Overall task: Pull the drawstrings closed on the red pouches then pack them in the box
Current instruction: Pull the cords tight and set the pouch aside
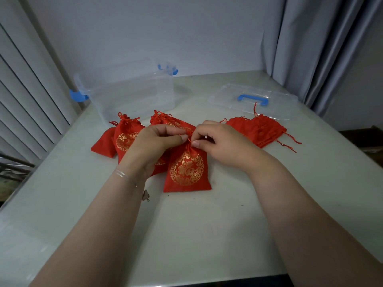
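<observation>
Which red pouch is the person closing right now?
Look at the white table, in front of the clear plastic box. Between two heaps of red pouches, one pouch lies nearest you. It alone has both hands, left hand and right hand, pinching its gathered neck.

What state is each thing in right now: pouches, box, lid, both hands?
Front pouch: neck gathered, flat on table, strings being pinched.
Left pouches: necks cinched, lying on table.
Right pouches: piled, strings loose.
Box: open, no pouches inside.
Lid: off, flat on table.
Left hand: pinches the front pouch's string.
Right hand: pinches the same pouch's string.
</observation>
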